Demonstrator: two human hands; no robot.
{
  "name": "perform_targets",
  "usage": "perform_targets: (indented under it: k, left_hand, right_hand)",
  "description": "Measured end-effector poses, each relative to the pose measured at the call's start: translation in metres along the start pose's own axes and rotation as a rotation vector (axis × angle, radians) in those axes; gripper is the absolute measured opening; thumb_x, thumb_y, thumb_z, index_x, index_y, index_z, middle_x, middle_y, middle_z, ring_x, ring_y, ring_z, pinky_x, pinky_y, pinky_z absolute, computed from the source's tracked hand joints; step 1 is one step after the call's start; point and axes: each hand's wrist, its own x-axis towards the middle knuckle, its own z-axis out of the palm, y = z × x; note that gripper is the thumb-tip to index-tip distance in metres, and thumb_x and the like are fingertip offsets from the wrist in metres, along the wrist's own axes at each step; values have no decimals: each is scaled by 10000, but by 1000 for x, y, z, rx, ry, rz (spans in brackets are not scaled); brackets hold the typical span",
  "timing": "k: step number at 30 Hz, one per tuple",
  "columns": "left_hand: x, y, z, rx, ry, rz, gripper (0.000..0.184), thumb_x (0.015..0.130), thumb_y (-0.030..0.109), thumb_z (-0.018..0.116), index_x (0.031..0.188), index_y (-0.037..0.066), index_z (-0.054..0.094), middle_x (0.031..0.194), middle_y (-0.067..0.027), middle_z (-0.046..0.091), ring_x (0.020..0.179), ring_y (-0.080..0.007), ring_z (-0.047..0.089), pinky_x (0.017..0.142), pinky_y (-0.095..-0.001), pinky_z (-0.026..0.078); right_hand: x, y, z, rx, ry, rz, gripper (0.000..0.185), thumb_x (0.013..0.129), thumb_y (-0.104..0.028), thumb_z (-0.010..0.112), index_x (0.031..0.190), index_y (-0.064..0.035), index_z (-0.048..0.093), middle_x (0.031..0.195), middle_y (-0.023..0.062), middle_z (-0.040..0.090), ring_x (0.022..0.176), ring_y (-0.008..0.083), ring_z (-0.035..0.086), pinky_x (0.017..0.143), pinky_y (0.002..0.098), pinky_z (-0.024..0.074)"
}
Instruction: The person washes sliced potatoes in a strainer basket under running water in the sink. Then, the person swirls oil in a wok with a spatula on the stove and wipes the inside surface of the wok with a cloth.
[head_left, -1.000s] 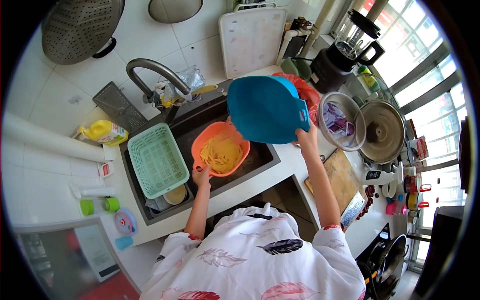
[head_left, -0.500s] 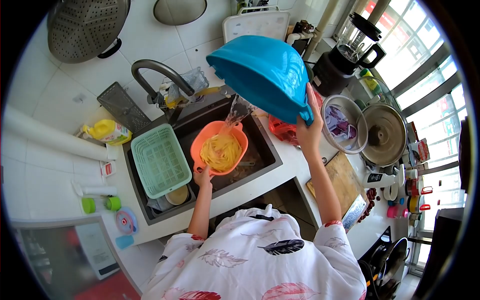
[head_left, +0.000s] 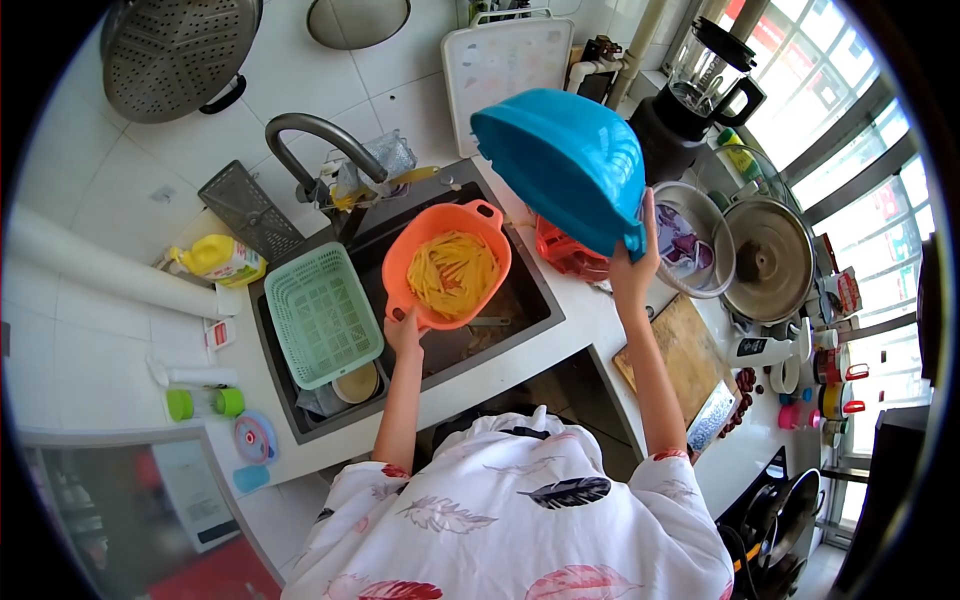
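My left hand (head_left: 404, 333) is closed on the near handle of an orange colander (head_left: 396, 262), which I hold over the sink (head_left: 537, 322). Pale yellow cut strips (head_left: 452, 276), probably potato, lie inside it. My right hand (head_left: 636, 268) grips the rim of a large blue basin (head_left: 572, 160). That basin is tilted on its side, up and to the right of the colander, its opening facing down and left. No stream of water falls from it now. A green basket (head_left: 322, 318) rests in the sink's left part.
A grey faucet (head_left: 325, 130) arches over the back of the sink. Right of it stand a red basket (head_left: 572, 250), a metal bowl (head_left: 722, 270) with purple pieces, a cutting board (head_left: 685, 350), a cleaver (head_left: 712, 418) and a blender (head_left: 690, 105). Yellow bottle (head_left: 218, 258) at left.
Water was pouring from the basin into the colander; the stream has stopped. The basin has moved right and slightly down. The colander has come up a little, its far handle now showing clearly.
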Motion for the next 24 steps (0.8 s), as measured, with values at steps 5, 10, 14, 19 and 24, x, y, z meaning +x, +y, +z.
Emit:
perform_targets:
  k: [5, 10, 14, 19, 24]
  left_hand:
    - [-14, 57, 12, 88, -134, 105, 431, 727, 113, 623, 1072, 21, 383, 1030, -143, 511, 805, -206, 600, 576, -337, 549]
    - [0, 100, 10, 572, -156, 475, 986, 618, 214, 690, 1356, 75, 52, 833, -146, 587, 640, -187, 580, 550, -311, 457]
    - [31, 124, 13, 770, -248, 471, 1018, 594, 209, 676, 1359, 92, 15, 727, -135, 591, 590, -189, 559, 544, -324, 440]
    - [58, 141, 21, 780, -214, 548, 1021, 573, 194, 681, 1359, 100, 37, 833, -181, 589, 655, -248, 575, 603, -330, 454]
    - [88, 155, 28, 855, -283, 467, 957, 596, 231, 718, 1351, 110, 141, 1204, -201, 446, 1018, -304, 512, 789, -361, 442]
  right_hand:
    - [-9, 31, -22, -45, -107, 526, 506, 712, 50, 427, 1211, -38, 421, 1027, 103, 538, 917, 157, 499, 818, 250, 376]
    - [-5, 44, -22, 190, -117, 771, 346, 717, -57, 469, 1056, 11, 466, 838, 81, 555, 688, 160, 545, 658, 258, 459]
    - [2, 13, -12, 288, -274, 976, 381, 718, -104, 467, 1063, 46, 404, 846, 181, 547, 624, 307, 606, 518, 388, 555]
    - [0, 21, -5, 322, -473, 1150, 392, 719, -125, 451, 1034, 100, 392, 836, 217, 551, 643, 342, 595, 539, 425, 549]
    - [-3, 13, 17, 450, -591, 1272, 402, 742, -166, 452, 995, 142, 396, 835, 255, 541, 675, 362, 588, 550, 441, 547]
